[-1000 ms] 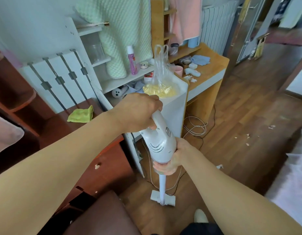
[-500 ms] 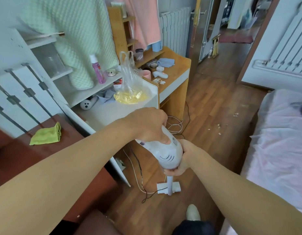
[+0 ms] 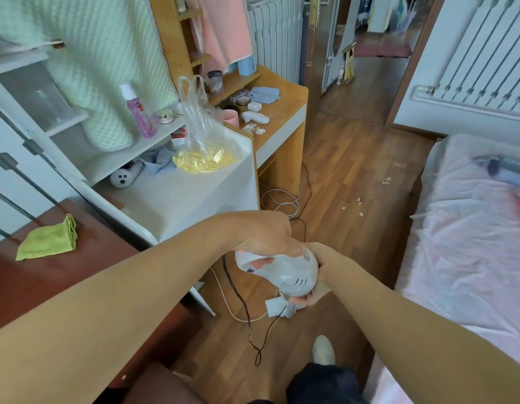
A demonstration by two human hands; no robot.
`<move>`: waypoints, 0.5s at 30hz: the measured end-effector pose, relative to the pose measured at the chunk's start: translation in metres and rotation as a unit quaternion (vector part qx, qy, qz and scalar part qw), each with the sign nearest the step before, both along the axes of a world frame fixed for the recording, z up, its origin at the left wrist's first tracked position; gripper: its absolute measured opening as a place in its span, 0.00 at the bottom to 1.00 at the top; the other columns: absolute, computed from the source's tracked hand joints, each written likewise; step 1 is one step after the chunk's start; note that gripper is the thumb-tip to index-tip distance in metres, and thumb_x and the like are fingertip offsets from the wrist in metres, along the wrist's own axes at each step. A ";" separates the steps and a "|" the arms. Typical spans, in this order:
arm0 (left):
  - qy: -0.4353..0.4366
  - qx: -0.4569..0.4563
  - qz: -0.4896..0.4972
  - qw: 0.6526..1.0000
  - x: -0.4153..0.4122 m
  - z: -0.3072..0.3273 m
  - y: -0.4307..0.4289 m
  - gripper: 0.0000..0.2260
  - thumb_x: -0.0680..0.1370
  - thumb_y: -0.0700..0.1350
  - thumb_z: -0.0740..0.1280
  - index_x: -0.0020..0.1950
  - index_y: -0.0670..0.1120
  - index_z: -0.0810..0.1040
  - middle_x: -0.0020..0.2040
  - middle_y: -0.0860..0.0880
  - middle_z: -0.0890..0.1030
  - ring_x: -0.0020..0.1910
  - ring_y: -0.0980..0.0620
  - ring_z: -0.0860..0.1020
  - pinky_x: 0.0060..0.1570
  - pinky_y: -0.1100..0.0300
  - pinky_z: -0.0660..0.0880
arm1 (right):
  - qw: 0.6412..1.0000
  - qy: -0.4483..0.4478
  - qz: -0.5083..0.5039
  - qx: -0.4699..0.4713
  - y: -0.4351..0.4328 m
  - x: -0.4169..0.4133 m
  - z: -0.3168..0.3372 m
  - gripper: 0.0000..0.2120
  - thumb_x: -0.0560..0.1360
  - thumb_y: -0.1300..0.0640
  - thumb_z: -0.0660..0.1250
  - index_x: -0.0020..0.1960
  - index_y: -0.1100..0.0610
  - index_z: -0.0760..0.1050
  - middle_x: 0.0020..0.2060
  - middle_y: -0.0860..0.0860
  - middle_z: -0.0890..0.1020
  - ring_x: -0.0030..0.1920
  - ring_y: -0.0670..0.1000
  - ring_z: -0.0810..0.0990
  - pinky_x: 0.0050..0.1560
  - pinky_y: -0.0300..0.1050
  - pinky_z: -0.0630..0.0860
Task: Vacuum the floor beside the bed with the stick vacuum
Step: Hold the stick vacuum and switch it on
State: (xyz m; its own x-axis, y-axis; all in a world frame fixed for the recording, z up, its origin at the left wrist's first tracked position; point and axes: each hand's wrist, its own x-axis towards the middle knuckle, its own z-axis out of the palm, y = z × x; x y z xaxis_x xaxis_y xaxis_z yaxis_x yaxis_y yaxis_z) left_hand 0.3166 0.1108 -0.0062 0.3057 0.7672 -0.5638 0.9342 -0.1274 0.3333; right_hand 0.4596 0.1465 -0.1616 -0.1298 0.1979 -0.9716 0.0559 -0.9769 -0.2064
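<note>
I hold a white stick vacuum (image 3: 293,277) upright over the wooden floor (image 3: 352,158). My left hand (image 3: 264,234) grips its handle from above, where a small red light glows. My right hand (image 3: 317,272) cups the motor body from the right and below. The vacuum's white floor head (image 3: 277,307) rests on the boards just below my hands, partly hidden by them. The bed (image 3: 469,234) with a pink sheet runs along the right side. Pale crumbs (image 3: 361,202) lie scattered on the floor beside the bed, further ahead.
A white shelf unit (image 3: 194,196) with a bag of yellow bits and a wooden desk (image 3: 285,112) stand on the left. White and black cords (image 3: 247,316) trail across the floor near the vacuum head. My shoe (image 3: 323,349) is just behind it. A doorway opens ahead.
My view has swung right, bringing the bed into sight. My hands and the vacuum have shifted lower and to the right, and the red light on the handle now shows.
</note>
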 end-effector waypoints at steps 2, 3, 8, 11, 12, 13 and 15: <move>-0.004 -0.002 -0.020 1.000 0.002 -0.001 0.001 0.24 0.79 0.57 0.60 0.52 0.36 0.81 0.32 0.42 0.78 0.19 0.59 0.69 0.36 0.62 0.70 | 1.000 0.021 -0.022 0.006 -0.005 0.004 0.003 0.18 0.64 0.51 0.78 0.51 0.57 0.82 0.50 0.56 0.85 0.51 0.62 0.81 0.50 0.59 0.78; -0.001 -0.006 -0.031 1.000 0.003 -0.002 0.002 0.23 0.79 0.57 0.60 0.53 0.38 0.81 0.33 0.42 0.79 0.19 0.59 0.70 0.36 0.63 0.70 | 0.999 0.036 -0.035 0.013 -0.008 0.005 0.002 0.16 0.66 0.51 0.77 0.51 0.58 0.82 0.48 0.57 0.84 0.51 0.62 0.80 0.50 0.59 0.78; 0.035 -0.059 -0.076 0.995 0.009 -0.005 0.003 0.20 0.79 0.56 0.60 0.56 0.42 0.79 0.28 0.49 0.77 0.30 0.50 0.76 0.41 0.56 0.75 | 0.988 0.086 -0.121 0.034 -0.021 0.009 -0.005 0.14 0.70 0.53 0.72 0.52 0.60 0.79 0.48 0.61 0.82 0.50 0.64 0.78 0.53 0.61 0.76; 0.041 -0.065 -0.086 0.993 0.016 -0.007 0.006 0.19 0.79 0.54 0.60 0.56 0.40 0.79 0.31 0.48 0.77 0.26 0.51 0.74 0.38 0.57 0.73 | 0.982 0.097 -0.153 0.047 -0.022 0.012 -0.008 0.19 0.65 0.54 0.72 0.54 0.59 0.79 0.49 0.60 0.82 0.51 0.63 0.79 0.50 0.58 0.76; 0.046 -0.060 -0.091 0.993 0.018 -0.007 0.006 0.18 0.79 0.53 0.60 0.56 0.40 0.79 0.33 0.47 0.77 0.26 0.52 0.74 0.37 0.57 0.72 | 0.980 0.101 -0.167 0.049 -0.022 0.013 -0.009 0.20 0.64 0.54 0.72 0.55 0.58 0.79 0.50 0.60 0.83 0.53 0.63 0.79 0.51 0.58 0.76; 0.054 -0.053 -0.100 0.992 0.019 -0.007 0.005 0.18 0.79 0.53 0.60 0.56 0.40 0.78 0.33 0.46 0.77 0.25 0.52 0.74 0.36 0.58 0.72 | 0.978 0.103 -0.176 0.054 -0.022 0.014 -0.009 0.19 0.66 0.54 0.72 0.55 0.58 0.80 0.50 0.60 0.83 0.54 0.62 0.80 0.55 0.58 0.76; 0.074 -0.047 -0.117 0.989 0.020 -0.004 0.004 0.18 0.79 0.55 0.60 0.57 0.42 0.78 0.36 0.45 0.79 0.26 0.52 0.75 0.34 0.60 0.71 | 0.975 0.109 -0.180 0.072 -0.022 0.016 -0.006 0.14 0.71 0.52 0.71 0.53 0.58 0.80 0.49 0.59 0.83 0.53 0.62 0.79 0.58 0.59 0.75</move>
